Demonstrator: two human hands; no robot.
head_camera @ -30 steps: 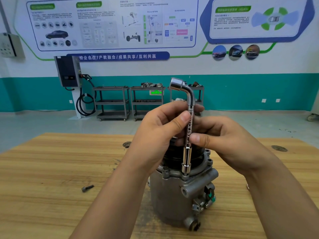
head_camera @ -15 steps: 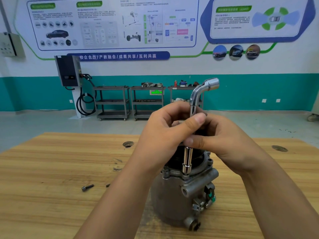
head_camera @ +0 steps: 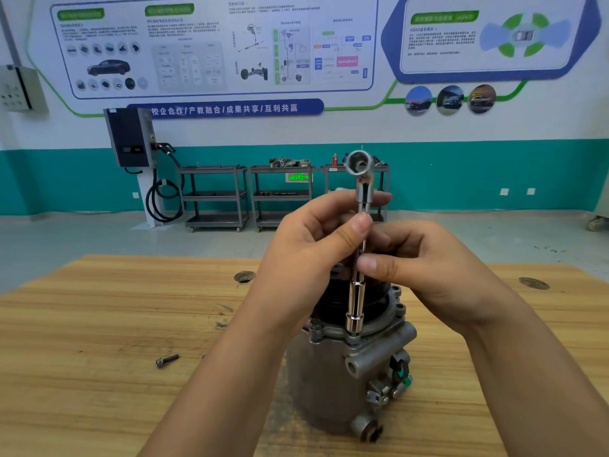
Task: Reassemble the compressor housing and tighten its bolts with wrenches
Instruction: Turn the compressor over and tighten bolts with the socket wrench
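Turned again, the wrench (head_camera: pixel 357 298) now aims the open socket of its bent upper end toward the camera; half a second ago that end pointed to 2 o'clock, and a second ago to 10 o'clock. Its shaft stands upright as before, the lower socket seated on a bolt head at the 6 o'clock edge of the compressor (head_camera: pixel 329 384) flange. Both hands have kept their places. The left hand (head_camera: pixel 309 258) has its grip pinched on the shaft, thumb on the near side, higher up. The right hand (head_camera: pixel 438 275) pinches the shaft just below, thumb tip against it. The compressor stands upright on the tabletop (head_camera: pixel 99 324), unmoved. A loose bolt (head_camera: pixel 167 360) lies at 9 o'clock of it, well apart.
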